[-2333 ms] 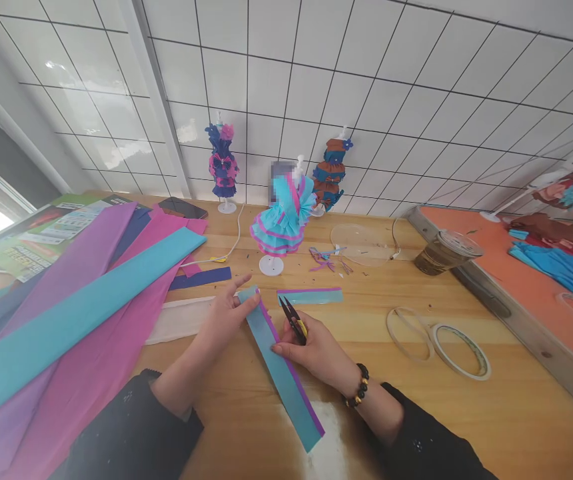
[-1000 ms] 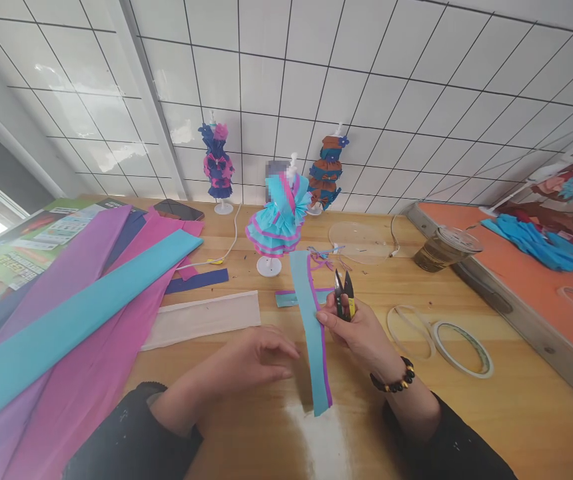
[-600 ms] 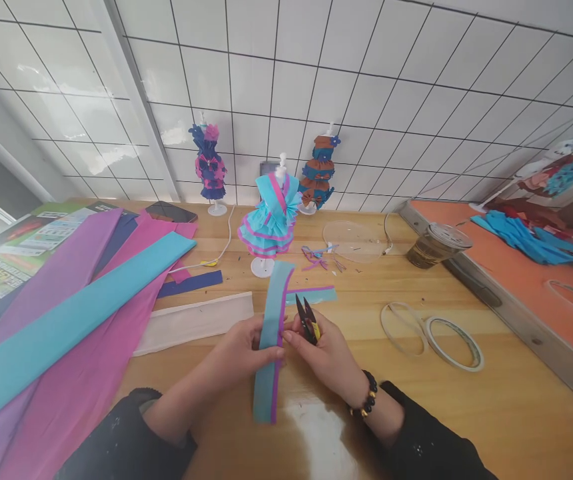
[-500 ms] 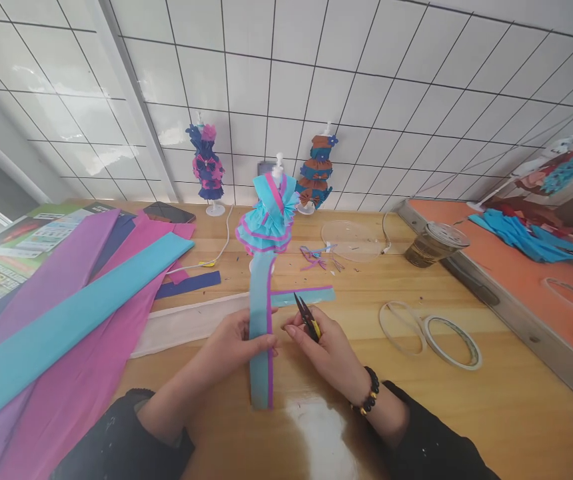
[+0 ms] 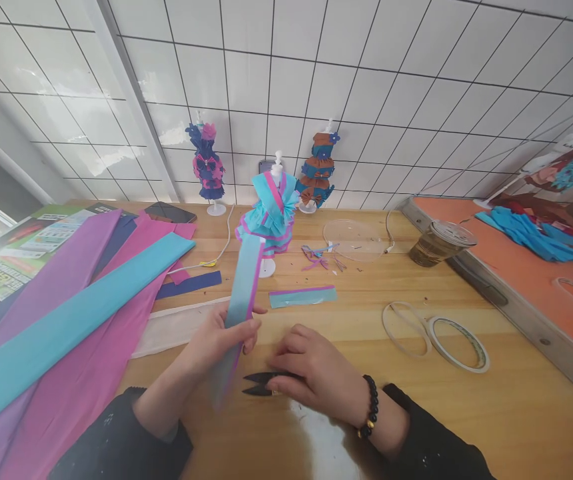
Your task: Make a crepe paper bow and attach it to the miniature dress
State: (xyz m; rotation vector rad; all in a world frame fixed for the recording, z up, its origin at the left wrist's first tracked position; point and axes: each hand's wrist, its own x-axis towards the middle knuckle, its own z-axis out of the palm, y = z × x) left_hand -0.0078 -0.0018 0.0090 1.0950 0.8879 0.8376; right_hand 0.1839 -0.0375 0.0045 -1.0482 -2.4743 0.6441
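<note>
Blue strip (image 5: 244, 283) with purple edge clamped between thumb and fingers of left grip (image 5: 216, 337), one end reaching beyond grip toward ruffled dress (image 5: 272, 210), other end blurred on near side. Right grip (image 5: 314, 370) curled over black snips (image 5: 255, 391), blades pointing left; whether clamped, cannot tell. Beyond right grip, short strip (image 5: 302, 298) on bench (image 5: 356, 340); well right of it, tape roll (image 5: 481, 363).

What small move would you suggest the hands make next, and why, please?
Perhaps the right hand should let the black snips rest on the table: it has them low over the wood, while the left hand alone holds the purple-edged blue strip, which a second hand could steady.
</note>
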